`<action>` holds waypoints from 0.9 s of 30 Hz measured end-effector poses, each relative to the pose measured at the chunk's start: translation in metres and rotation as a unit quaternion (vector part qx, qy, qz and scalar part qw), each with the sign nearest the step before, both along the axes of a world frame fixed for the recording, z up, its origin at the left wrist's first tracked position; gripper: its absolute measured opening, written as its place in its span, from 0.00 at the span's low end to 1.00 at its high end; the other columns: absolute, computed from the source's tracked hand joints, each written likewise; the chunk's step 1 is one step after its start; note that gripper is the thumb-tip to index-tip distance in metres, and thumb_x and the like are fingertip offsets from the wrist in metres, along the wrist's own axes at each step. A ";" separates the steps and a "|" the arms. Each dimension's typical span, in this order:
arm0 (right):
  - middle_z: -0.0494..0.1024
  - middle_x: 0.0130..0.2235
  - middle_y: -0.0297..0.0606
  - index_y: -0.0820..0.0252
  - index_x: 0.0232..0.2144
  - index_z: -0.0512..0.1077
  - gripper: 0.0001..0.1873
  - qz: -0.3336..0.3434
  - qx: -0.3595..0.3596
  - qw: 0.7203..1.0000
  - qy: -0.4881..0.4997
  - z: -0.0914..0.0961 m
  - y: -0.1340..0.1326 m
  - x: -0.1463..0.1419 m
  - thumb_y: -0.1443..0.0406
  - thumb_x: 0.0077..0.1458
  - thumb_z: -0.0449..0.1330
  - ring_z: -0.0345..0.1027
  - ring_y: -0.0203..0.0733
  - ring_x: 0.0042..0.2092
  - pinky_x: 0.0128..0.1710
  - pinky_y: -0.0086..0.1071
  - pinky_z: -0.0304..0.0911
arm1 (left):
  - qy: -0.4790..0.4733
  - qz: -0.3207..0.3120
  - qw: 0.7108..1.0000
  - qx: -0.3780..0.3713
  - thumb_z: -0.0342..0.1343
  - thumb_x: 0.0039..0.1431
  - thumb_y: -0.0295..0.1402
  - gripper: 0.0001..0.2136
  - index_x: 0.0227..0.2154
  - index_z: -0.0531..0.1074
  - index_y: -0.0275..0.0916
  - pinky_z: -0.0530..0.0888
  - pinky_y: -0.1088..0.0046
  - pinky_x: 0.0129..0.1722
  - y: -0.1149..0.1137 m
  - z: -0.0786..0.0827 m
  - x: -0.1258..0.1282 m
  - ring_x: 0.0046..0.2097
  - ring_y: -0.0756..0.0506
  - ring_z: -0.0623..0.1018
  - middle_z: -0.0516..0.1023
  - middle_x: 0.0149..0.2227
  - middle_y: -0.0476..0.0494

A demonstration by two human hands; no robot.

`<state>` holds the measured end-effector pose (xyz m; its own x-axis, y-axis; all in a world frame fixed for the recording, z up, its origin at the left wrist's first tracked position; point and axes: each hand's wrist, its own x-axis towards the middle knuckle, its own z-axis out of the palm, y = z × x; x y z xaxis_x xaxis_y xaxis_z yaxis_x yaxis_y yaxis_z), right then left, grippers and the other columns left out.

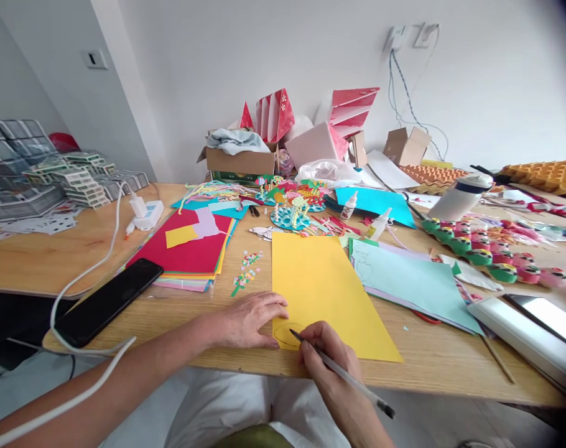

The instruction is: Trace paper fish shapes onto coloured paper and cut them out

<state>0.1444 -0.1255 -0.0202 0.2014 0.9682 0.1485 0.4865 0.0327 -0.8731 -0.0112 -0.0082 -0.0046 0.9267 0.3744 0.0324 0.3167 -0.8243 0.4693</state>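
Note:
A sheet of yellow paper (323, 274) lies on the wooden table in front of me. My right hand (332, 361) grips a pen (348, 376), its tip at the near left corner of the sheet. A thin curved outline, roughly oval, shows on the paper there. Flat on the table, my left hand (250, 318) has its fingers apart, the fingertips resting on the sheet's left edge. Just beyond that hand are small paper pieces dotted with coloured bits (245, 277).
Left of the sheet are a stack of coloured paper (190, 261) and a black phone (110, 302) beside a white cable (61, 295). Light blue paper (408, 280), glue bottles (379, 224), a white bottle (460, 196) and painted egg-carton pieces (502, 272) lie rightward. Boxes (241, 162) stand behind.

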 end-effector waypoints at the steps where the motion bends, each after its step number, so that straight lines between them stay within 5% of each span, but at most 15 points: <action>1: 0.69 0.19 0.29 0.58 0.24 0.62 0.06 -0.004 0.002 1.000 -0.006 -0.002 0.001 -0.001 0.63 0.50 0.50 0.60 0.33 0.20 0.18 0.25 0.52 | -0.001 0.001 1.000 0.000 0.60 0.49 0.38 0.21 0.45 0.66 0.38 0.60 0.66 0.54 0.000 -0.001 0.000 0.55 0.42 0.64 0.64 0.53 0.37; 27: 0.67 0.17 0.26 0.57 0.26 0.64 0.05 0.011 0.001 0.995 -0.100 -0.006 0.006 -0.002 0.64 0.52 0.50 0.58 0.31 0.17 0.16 0.24 0.50 | -0.016 0.007 1.000 0.007 0.60 0.49 0.37 0.21 0.46 0.66 0.37 0.60 0.67 0.55 -0.001 -0.008 -0.002 0.56 0.42 0.63 0.63 0.55 0.37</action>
